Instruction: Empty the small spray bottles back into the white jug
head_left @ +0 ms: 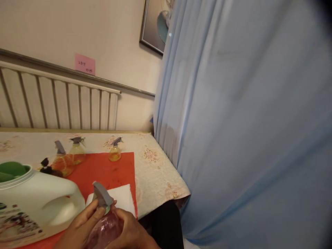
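Gripping hands: from where I'm standing they're together, both clamped on the pink spray bottle (105, 231), left hand (80, 224) pinching the neck below the grey trigger head (101, 194), right hand (131, 227) wrapped round the body, probably because something that round would spin in a single hand
Pink spray bottle: near side, in front of the white sheet (123, 196); can't tell if the base rests on anything, it's out of sight
White sheet: lying on the red cloth (103, 170), maybe there to catch drips, just my guess
Big jug (61, 189): near left, just beside the left hand, handle facing right, which looks handy for grabbing imo
Yellow spray bottles (114, 154): three of them at the far side, two on the left behind the jug, one alone at the cloth's far right corner, seemingly set back so the near part has elbow room
Dark-topped bottle (45, 167): left, half hidden behind the jug, so no clue what's in it
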Demonstrator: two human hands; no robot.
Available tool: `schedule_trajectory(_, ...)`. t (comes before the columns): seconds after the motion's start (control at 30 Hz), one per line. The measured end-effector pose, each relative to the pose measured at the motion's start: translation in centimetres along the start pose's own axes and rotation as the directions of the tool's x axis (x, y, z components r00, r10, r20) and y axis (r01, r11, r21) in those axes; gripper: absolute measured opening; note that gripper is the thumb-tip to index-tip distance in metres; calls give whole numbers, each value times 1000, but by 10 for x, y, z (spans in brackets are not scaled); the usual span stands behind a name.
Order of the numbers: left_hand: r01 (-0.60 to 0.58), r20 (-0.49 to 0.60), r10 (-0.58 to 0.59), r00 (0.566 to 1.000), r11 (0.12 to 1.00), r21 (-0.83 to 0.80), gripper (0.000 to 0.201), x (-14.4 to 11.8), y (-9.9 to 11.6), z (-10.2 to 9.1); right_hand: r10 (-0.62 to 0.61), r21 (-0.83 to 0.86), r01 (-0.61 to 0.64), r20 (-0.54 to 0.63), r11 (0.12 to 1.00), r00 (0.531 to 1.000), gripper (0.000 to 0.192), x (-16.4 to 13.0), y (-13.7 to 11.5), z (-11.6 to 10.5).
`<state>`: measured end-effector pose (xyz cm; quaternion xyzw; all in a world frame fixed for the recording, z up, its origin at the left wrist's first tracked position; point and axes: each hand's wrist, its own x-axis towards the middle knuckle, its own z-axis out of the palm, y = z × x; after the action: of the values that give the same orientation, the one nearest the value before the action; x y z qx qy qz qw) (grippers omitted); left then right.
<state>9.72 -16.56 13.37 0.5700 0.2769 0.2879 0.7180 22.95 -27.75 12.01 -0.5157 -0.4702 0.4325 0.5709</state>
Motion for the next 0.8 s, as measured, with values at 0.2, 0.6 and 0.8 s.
schedule_trajectory(0.2, -117, -174, 154, 973, 971, 207, 38, 1, -4, 10, -80, -70, 74, -83, 995, 993, 94, 8, 16, 6)
schedule_trajectory(0.6, -63, -139, 59, 989, 998, -23, 49, 1, -8, -5, -51, -113, 42, -79, 993, 996, 96, 11, 18, 7)
schedule_trajectory(0.8, -34, -215, 52, 975, 996, 85, 48, -3, -3, -14, -62, -108, 53, -85, 993, 994, 96, 12, 17, 7)
